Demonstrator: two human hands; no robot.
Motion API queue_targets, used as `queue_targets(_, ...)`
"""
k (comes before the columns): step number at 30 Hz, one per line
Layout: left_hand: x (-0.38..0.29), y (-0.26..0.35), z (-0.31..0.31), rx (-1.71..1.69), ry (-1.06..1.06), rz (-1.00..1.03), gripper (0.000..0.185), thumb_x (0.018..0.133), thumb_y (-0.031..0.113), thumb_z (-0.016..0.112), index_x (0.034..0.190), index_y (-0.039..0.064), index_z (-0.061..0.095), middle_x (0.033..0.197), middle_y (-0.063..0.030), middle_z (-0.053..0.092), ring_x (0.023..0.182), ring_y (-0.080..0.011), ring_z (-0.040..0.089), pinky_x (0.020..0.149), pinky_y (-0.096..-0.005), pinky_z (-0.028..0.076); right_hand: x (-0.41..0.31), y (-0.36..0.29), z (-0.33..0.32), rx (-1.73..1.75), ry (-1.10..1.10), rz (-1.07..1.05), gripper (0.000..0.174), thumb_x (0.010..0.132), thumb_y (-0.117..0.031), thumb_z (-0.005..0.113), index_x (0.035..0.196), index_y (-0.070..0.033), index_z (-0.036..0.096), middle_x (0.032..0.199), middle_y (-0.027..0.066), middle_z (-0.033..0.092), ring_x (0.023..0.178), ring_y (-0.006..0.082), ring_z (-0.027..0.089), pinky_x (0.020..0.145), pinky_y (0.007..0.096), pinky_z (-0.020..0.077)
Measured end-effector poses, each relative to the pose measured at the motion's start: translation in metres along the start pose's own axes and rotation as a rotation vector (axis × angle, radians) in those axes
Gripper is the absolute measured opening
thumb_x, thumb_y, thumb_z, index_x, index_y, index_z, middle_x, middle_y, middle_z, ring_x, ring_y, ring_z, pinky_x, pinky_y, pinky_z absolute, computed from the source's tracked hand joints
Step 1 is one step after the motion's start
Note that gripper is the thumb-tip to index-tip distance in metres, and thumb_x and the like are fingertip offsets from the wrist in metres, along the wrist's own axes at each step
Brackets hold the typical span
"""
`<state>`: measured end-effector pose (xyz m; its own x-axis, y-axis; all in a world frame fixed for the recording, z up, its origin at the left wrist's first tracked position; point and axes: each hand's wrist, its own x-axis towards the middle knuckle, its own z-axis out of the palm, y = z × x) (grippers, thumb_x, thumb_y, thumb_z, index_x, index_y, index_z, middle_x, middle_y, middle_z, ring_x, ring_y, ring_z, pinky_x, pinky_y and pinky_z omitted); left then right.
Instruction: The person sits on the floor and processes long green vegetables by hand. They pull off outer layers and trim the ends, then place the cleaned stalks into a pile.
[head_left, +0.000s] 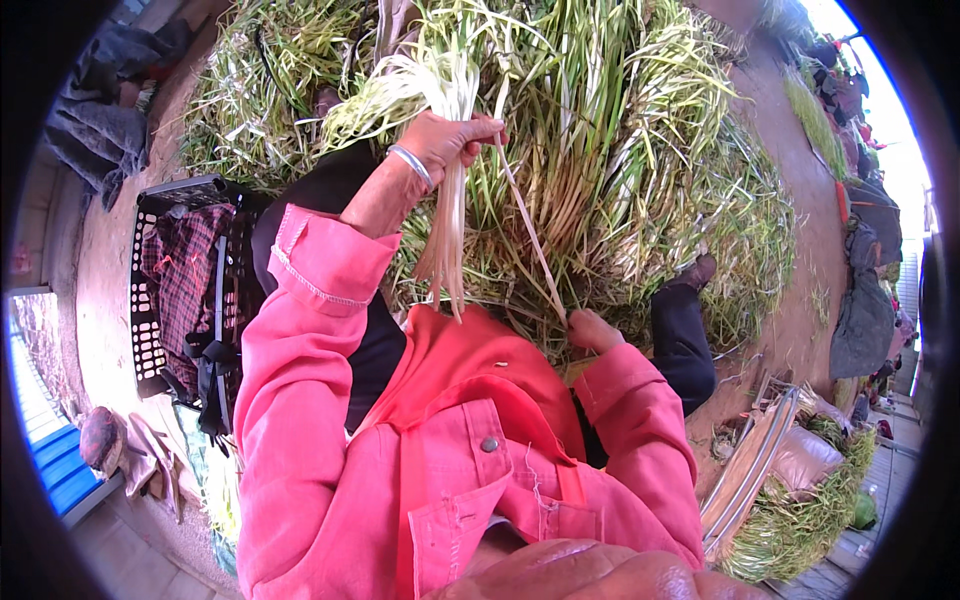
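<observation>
My left hand, with a metal bangle at its wrist, grips a bundle of pale, blanched leafy stalks. Their white lower ends hang over my red apron, and the yellowish leaves flop over the top of the fist. One single stalk runs slanting from my left thumb and forefinger down to my right hand, whose fingers are closed on its lower end. Beneath and beyond both hands spreads a large heap of green and yellow leafy stalks.
To the left stands a black plastic crate with a checked cloth in it. Dark cloth lies at upper left. A wooden board with metal rails and more cut greens are at lower right. Bare ground borders the heap.
</observation>
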<state>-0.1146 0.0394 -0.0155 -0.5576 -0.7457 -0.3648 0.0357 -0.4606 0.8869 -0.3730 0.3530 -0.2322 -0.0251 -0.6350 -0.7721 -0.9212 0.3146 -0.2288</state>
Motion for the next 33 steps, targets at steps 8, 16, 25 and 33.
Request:
queue_targets(8, -0.016, 0.045, -0.042, -0.145, -0.084, 0.131, 0.020, 0.082, 0.016, 0.065, 0.095, 0.001, 0.060, 0.081, -0.0037, 0.064, 0.049, -0.0001, 0.041, 0.041, -0.0124, 0.032, -0.015, -0.023, -0.026, -0.164, -0.124, 0.003, 0.028, 0.065, -0.020, 0.060, 0.085, 0.000, 0.064, 0.088, 0.0215, 0.063, 0.085, 0.0330, 0.062, 0.073, 0.0405, 0.0499)
queue_targets(16, -0.031, 0.045, -0.029, -0.166, -0.217, 0.054, 0.017, 0.085, 0.016, 0.062, 0.093, 0.002, 0.058, 0.083, -0.0034, 0.063, 0.047, 0.0013, 0.040, 0.038, -0.0120, 0.033, -0.016, -0.224, -0.254, 0.390, 0.533, -0.462, 0.057, 0.086, -0.008, 0.051, 0.137, -0.010, 0.026, 0.111, 0.0228, 0.057, 0.058, 0.0151, 0.055, 0.057, 0.0279, 0.0508)
queue_targets(25, -0.054, 0.080, -0.134, -0.897, -0.826, 0.402, 0.014, 0.089, 0.011, 0.053, 0.099, 0.002, 0.048, 0.078, -0.0027, 0.051, 0.047, -0.0008, 0.040, 0.041, -0.0124, 0.039, 0.021, -0.185, -0.379, 0.632, 0.841, -0.185, 0.065, 0.085, -0.017, 0.058, 0.138, -0.002, 0.022, 0.080, 0.0122, 0.061, 0.051, 0.0086, 0.053, 0.036, 0.0194, 0.0374)
queue_targets(33, -0.036, 0.077, -0.149, -0.533, -0.122, 0.488, 0.022, 0.083, 0.016, 0.064, 0.096, 0.001, 0.056, 0.079, -0.0053, 0.063, 0.050, -0.0019, 0.041, 0.039, -0.0130, 0.034, 0.038, -0.139, -0.358, 1.207, 1.020, -0.263, 0.041, 0.085, -0.018, 0.057, 0.122, -0.004, 0.044, 0.074, 0.0088, 0.062, 0.053, 0.0123, 0.058, 0.040, 0.0185, 0.0356)
